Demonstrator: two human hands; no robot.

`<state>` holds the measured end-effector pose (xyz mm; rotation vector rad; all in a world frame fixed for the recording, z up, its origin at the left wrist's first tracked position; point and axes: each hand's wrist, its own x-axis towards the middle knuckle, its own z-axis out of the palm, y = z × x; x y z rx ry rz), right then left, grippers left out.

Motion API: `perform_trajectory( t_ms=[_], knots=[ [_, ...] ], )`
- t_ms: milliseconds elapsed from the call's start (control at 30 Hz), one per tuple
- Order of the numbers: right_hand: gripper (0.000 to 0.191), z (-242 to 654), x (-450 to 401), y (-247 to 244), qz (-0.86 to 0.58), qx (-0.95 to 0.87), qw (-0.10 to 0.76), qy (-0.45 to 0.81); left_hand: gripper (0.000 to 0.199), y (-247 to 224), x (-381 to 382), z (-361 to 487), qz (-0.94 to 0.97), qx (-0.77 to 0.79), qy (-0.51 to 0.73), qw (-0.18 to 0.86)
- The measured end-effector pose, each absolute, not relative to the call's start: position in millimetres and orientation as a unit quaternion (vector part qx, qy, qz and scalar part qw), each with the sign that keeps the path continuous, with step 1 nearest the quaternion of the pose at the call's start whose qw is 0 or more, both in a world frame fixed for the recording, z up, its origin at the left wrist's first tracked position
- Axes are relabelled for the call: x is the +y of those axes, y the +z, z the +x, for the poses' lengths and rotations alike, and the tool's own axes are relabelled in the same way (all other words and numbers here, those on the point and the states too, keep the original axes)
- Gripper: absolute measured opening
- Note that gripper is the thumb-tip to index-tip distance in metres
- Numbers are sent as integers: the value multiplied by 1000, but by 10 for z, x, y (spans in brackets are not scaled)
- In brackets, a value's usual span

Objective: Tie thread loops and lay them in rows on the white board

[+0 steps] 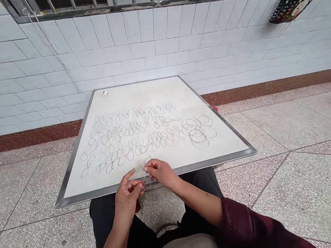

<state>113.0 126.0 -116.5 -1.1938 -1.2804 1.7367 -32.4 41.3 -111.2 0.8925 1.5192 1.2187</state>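
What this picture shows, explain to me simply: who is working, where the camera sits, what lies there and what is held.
There is no machine here, only a person's two bare hands. The single picture comes from a camera worn on that person's head, looking forward and down. The left hand and right hand pinch a thin loop at the near edge of a white table. On it lie rows of thin figure-eights, with overlapping round rings to their right. A small red-and-white object sits near the far left corner; it is too small to identify. Behind is a tiled wall.
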Motion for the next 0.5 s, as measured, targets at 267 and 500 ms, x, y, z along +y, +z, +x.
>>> perform_trajectory(
  t_ms=[267,500],
  knots=[
    [9,922,1475,-1132,-498,-489,304,649,73,-1228,597,-397,415,671,464,402],
    [9,885,1517,-1189,-514,-516,284,624,63,-1260,643,-402,453,705,417,352]
  ],
)
